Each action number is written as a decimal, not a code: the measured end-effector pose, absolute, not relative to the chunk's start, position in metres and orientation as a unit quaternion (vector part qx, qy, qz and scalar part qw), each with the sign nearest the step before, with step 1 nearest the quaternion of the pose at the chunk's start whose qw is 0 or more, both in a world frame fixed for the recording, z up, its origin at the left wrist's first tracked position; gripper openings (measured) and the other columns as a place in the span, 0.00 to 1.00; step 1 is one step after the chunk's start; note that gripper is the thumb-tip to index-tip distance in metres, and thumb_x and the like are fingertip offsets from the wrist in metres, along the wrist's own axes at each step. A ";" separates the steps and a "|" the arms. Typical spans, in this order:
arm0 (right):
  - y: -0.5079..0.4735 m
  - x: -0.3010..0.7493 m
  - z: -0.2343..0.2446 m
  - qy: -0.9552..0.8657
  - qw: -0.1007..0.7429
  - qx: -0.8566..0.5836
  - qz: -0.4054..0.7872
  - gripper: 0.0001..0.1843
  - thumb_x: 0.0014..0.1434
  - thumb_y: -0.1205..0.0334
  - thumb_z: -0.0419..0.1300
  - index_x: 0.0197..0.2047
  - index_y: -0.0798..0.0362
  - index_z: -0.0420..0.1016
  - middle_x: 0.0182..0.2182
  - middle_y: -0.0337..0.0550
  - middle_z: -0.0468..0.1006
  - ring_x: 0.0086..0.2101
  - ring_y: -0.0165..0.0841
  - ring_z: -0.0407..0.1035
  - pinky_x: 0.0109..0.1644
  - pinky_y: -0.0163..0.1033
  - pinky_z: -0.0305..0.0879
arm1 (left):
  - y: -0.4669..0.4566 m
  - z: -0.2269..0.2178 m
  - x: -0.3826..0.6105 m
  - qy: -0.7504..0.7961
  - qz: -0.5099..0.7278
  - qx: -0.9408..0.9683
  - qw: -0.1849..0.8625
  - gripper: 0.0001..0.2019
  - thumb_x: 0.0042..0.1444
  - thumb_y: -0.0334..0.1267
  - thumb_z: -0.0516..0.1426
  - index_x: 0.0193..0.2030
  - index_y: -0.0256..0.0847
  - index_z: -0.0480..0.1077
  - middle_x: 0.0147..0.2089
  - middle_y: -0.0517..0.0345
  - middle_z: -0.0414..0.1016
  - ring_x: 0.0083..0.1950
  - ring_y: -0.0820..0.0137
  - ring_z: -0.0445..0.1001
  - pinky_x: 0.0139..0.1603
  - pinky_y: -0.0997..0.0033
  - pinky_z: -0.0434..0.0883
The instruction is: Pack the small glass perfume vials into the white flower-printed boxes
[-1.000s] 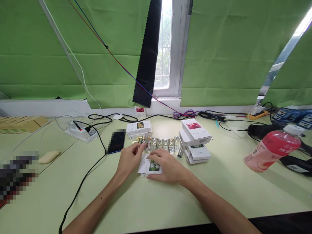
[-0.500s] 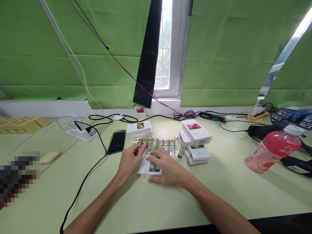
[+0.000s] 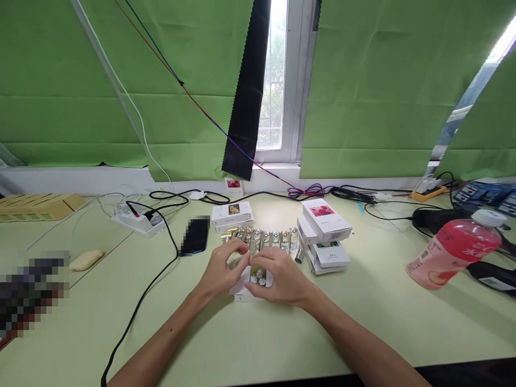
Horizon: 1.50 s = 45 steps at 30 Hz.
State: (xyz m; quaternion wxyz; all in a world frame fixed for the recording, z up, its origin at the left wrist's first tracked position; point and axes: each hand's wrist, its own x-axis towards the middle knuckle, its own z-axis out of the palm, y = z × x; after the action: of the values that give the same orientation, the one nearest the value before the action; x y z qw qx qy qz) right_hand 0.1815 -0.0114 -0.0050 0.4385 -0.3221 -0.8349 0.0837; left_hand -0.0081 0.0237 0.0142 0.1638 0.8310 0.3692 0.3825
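A white box (image 3: 241,296) with a picture of white flowers lies on the table between my hands. My left hand (image 3: 223,269) has thumb and forefinger brought together over the box's far left part; whatever they pinch is hidden. Curved round the right side of the box is my right hand (image 3: 282,277), its thumb over the flower picture and its forefinger meeting the left fingertips. Just beyond stands a row of several small glass bottles (image 3: 275,240) with metallic tops. Some gold-coloured pieces (image 3: 229,235) are at the row's left end, and a dark small cylinder (image 3: 299,256) lies at its right.
Stacked white boxes (image 3: 327,220) sit at right, another white box (image 3: 233,214) behind the bottles. A phone (image 3: 195,235) and a black cable (image 3: 145,298) are at left, near a power strip (image 3: 139,223). A pink drink bottle (image 3: 451,250) stands far right.
My left fingers have drawn back from the bottles toward me, over the box. My right fingers have come up to meet them. The view has shifted slightly.
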 end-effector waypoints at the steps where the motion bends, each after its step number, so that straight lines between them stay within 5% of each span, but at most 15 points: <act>1: -0.011 0.181 -0.005 -0.825 0.463 -0.317 0.068 0.06 0.58 0.60 0.65 0.40 0.51 0.77 0.34 0.42 0.82 0.35 0.36 0.74 0.44 0.42 0.68 | 0.023 0.014 -0.008 0.357 0.367 0.841 0.176 0.07 0.63 0.37 0.54 0.36 0.41 0.71 0.36 0.57 0.74 0.39 0.68 0.73 0.42 0.69 0.70; 3: -0.010 0.180 -0.004 -0.802 0.510 -0.309 0.036 0.04 0.60 0.63 0.61 0.32 0.51 0.75 0.27 0.39 0.80 0.29 0.32 0.71 0.38 0.40 0.64 | 0.021 0.013 -0.008 0.335 0.324 0.863 0.195 0.06 0.63 0.36 0.54 0.37 0.41 0.71 0.37 0.57 0.74 0.39 0.68 0.73 0.41 0.69 0.70; 8: -0.010 0.179 -0.003 -0.747 0.582 -0.320 -0.028 0.19 0.66 0.67 0.55 0.21 0.51 0.64 0.17 0.35 0.67 0.21 0.27 0.59 0.29 0.37 0.53 | 0.014 0.014 -0.004 0.295 0.214 0.908 0.207 0.07 0.63 0.40 0.57 0.45 0.43 0.74 0.43 0.55 0.74 0.42 0.67 0.73 0.42 0.68 0.71; 19: -0.006 0.180 -0.006 -0.733 0.590 -0.336 -0.047 0.22 0.67 0.68 0.55 0.21 0.51 0.58 0.17 0.34 0.62 0.21 0.27 0.55 0.29 0.37 0.52 | 0.011 0.015 -0.005 0.284 0.116 0.935 0.180 0.35 0.47 0.47 0.71 0.62 0.49 0.68 0.56 0.51 0.72 0.54 0.55 0.73 0.54 0.55 0.73; 29: -0.010 0.179 -0.005 -0.726 0.608 -0.317 -0.050 0.22 0.66 0.71 0.56 0.22 0.50 0.55 0.17 0.33 0.59 0.21 0.27 0.52 0.28 0.38 0.49 | 0.011 0.006 -0.005 0.289 0.120 0.932 0.182 0.32 0.50 0.44 0.68 0.62 0.50 0.68 0.64 0.50 0.70 0.63 0.51 0.70 0.64 0.48 0.70; 35: -0.015 0.177 0.001 -0.721 0.628 -0.284 -0.074 0.20 0.64 0.73 0.56 0.22 0.50 0.56 0.18 0.33 0.60 0.22 0.27 0.51 0.28 0.39 0.49 | 0.011 0.016 -0.008 0.289 0.166 0.924 0.187 0.28 0.49 0.42 0.69 0.58 0.47 0.70 0.58 0.52 0.73 0.58 0.56 0.74 0.59 0.56 0.75; 45: -0.027 0.168 0.002 -0.717 0.641 -0.216 -0.167 0.11 0.58 0.71 0.57 0.27 0.48 0.61 0.18 0.36 0.66 0.21 0.31 0.59 0.28 0.41 0.50 | 0.018 0.024 -0.021 0.283 0.268 0.912 0.126 0.28 0.56 0.41 0.65 0.63 0.48 0.66 0.66 0.47 0.67 0.66 0.56 0.68 0.66 0.55 0.70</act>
State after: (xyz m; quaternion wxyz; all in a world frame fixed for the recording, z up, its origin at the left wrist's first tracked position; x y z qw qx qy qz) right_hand 0.1678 -0.0268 0.0021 0.6409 -0.2158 -0.7174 -0.1674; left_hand -0.0206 0.0180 0.0237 0.1260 0.9124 0.2829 0.2676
